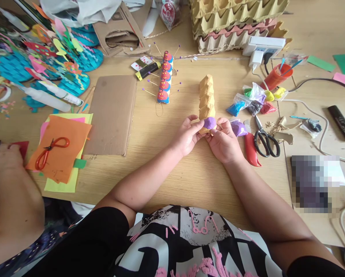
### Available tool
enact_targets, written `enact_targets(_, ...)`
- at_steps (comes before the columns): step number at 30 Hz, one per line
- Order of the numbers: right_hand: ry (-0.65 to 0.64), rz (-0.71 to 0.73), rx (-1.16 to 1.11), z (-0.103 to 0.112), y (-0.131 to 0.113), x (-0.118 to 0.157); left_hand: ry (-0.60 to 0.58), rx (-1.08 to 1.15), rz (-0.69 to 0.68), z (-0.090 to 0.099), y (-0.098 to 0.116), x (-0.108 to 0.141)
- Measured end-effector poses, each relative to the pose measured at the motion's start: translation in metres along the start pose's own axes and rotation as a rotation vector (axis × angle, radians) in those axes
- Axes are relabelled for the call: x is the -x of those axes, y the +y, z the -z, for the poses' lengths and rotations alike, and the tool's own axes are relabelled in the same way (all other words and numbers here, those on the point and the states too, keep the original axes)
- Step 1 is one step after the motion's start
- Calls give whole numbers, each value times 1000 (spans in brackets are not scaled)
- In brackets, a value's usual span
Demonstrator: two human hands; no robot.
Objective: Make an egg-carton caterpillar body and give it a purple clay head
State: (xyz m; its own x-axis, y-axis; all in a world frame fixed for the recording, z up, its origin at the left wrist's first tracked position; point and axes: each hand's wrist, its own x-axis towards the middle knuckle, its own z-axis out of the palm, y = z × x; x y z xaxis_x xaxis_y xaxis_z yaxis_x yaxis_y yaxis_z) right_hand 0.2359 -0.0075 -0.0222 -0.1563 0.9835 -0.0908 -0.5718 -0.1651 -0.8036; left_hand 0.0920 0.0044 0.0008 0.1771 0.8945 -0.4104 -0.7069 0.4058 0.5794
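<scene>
Both my hands hold the near end of a tan strip of egg carton [207, 96], its row of bumps pointing away from me. A purple lump of modelling clay [209, 123] sits on the nearest bump. My left hand [188, 134] pinches the strip from the left, thumb against the clay. My right hand [226, 142] grips the other side, its thumb at the clay's lower right edge. Beyond them stands a finished-looking caterpillar [165, 79] in red and blue clay with purple-tipped sticks. A bag of purple clay [238, 128] lies by my right hand.
Black-handled scissors [266, 138] and a red cutter [251, 150] lie to the right, near bags of coloured clay [254, 100]. Cardboard [111, 115] and orange paper [61, 154] are on the left, beside another person's arm [14, 192]. Egg trays [233, 27] are stacked behind.
</scene>
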Motion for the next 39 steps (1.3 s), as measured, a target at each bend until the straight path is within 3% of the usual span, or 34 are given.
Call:
enact_targets(5, 6, 13, -11, -4, -1, 1, -35, -8, -22, 2, -1, -1)
enact_targets(39, 18, -48, -105, -6, -3, 2, 10, 8, -12, 0, -1, 0)
